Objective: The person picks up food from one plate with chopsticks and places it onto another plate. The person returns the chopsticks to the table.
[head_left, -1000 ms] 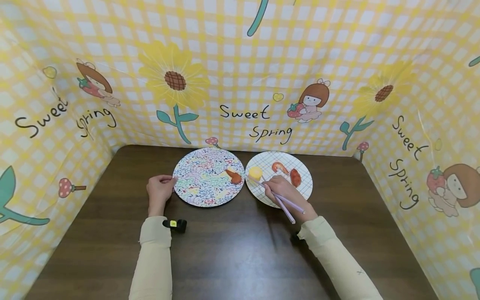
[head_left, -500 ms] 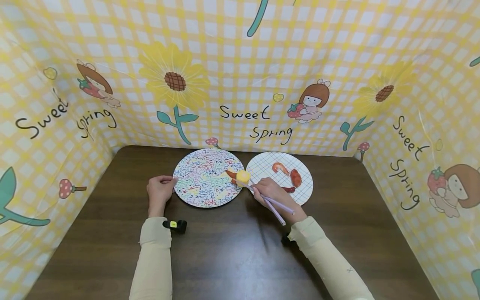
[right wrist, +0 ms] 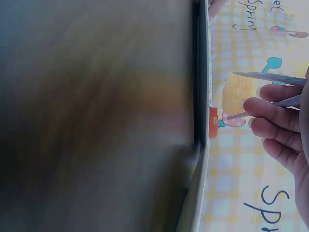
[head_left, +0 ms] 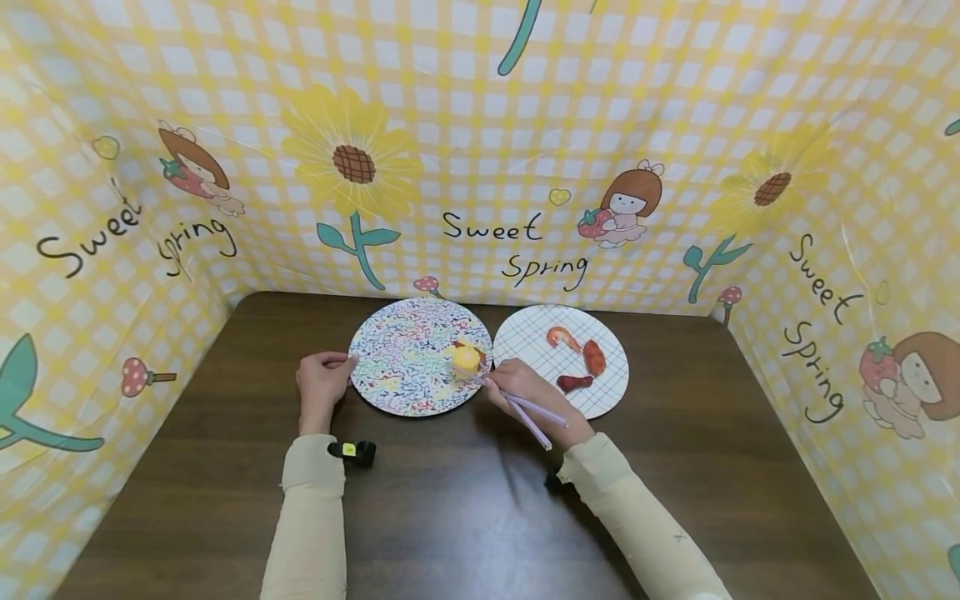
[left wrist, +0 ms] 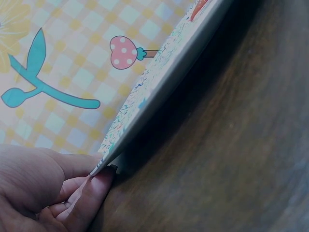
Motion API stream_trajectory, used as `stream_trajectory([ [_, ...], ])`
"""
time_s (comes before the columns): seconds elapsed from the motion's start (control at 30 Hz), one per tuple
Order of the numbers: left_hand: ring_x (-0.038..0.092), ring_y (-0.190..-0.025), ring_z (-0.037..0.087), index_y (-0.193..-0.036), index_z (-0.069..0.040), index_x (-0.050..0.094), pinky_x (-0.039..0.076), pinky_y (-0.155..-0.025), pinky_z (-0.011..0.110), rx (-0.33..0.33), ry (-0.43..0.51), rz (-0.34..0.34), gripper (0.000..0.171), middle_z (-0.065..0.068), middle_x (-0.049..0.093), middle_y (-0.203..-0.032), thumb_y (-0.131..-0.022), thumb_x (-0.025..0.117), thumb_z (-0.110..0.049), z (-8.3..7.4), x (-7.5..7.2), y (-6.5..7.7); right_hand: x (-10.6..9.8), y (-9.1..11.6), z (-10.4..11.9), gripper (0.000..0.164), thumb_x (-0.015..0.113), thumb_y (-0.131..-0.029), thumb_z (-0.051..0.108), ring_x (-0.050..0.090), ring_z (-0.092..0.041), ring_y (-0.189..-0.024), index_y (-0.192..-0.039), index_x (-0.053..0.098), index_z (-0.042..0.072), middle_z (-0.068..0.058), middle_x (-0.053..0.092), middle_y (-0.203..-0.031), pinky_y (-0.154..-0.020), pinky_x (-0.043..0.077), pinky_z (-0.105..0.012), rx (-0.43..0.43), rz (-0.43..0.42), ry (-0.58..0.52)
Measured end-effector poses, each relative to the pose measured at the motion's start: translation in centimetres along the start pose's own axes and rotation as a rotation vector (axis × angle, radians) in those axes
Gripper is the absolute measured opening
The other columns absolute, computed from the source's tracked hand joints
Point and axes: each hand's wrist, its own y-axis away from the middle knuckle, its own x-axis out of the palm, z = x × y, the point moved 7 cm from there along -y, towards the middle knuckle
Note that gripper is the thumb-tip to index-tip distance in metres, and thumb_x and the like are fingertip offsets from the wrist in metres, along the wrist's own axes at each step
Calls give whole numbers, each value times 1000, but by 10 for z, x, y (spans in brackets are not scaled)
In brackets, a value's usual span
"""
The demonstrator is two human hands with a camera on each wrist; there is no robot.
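Note:
My left hand (head_left: pixel 324 387) pinches the left rim of a round plate with colourful squiggles (head_left: pixel 405 383); in the left wrist view the thumb lies above the rim and a finger below. My right hand (head_left: pixel 525 390) grips a pair of pale purple chopsticks (head_left: pixel 543 411). Between their tips they hold a yellow piece of corn (right wrist: pixel 236 94), whose kernels show in the right wrist view. The corn is over the right part of the squiggle plate, partly hiding a brown-orange food piece (right wrist: pixel 213 123) lying there.
To the right, touching or nearly touching, stands a white plate with grid lines (head_left: pixel 525 333). On it lie a shrimp (head_left: pixel 562 337), a reddish-brown oval piece (head_left: pixel 594 358) and a dark red drumstick-shaped piece (head_left: pixel 574 382). A checked cloth (head_left: pixel 480 167) walls the brown table (head_left: pixel 450 517) behind and at both sides.
The right hand has carried the corn in the chopsticks leftward from the grid plate to over the squiggle plate, uncovering the dark red piece. The left hand has stayed at its rim.

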Motion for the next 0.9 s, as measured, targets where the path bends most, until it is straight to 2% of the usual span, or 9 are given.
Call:
stream_trajectory([
  [0.2, 65, -59, 3, -115, 2, 73, 51, -57, 19, -1, 4, 4, 33, 21, 75, -105, -96, 72, -25, 0, 0, 1, 8, -6, 3, 19, 56, -97, 3, 62, -19, -75, -84, 70, 2, -3, 66, -78, -78, 52, -36, 6, 4, -61],
  [0.37, 65, -60, 3, -115, 1, 73, 51, -57, 19, -4, 5, 3, 33, 21, 74, -105, -96, 72, -25, 0, 0, 2, 9, -10, 7, 10, 63, -92, 0, 64, -20, -73, -85, 71, -1, -7, 69, -79, -71, 54, -34, -20, -26, -36],
  [0.5, 65, -61, 4, -116, 2, 72, 51, -57, 18, -3, 9, 8, 34, 22, 74, -106, -96, 72, -25, -1, -1, 2, 12, -12, 6, 11, 63, -93, 1, 64, -20, -73, -88, 72, -3, -8, 70, -80, -69, 54, -33, -17, -24, -33],
  [0.73, 65, -60, 2, -116, 3, 72, 51, -56, 18, 1, 13, 10, 34, 22, 74, -105, -96, 72, -25, -1, 0, 1, 18, -16, 7, 14, 62, -94, 1, 59, -15, -70, -81, 68, 5, -1, 63, -74, -67, 50, -27, -66, -3, -14],
  [0.9, 64, -59, 1, -116, 3, 72, 51, -56, 18, 4, 8, 9, 33, 22, 75, -106, -96, 72, -24, -1, 0, 1, 22, -17, 5, 18, 60, -95, 0, 56, -12, -70, -81, 71, 5, 2, 60, -73, -68, 48, -26, -48, 27, -38],
])
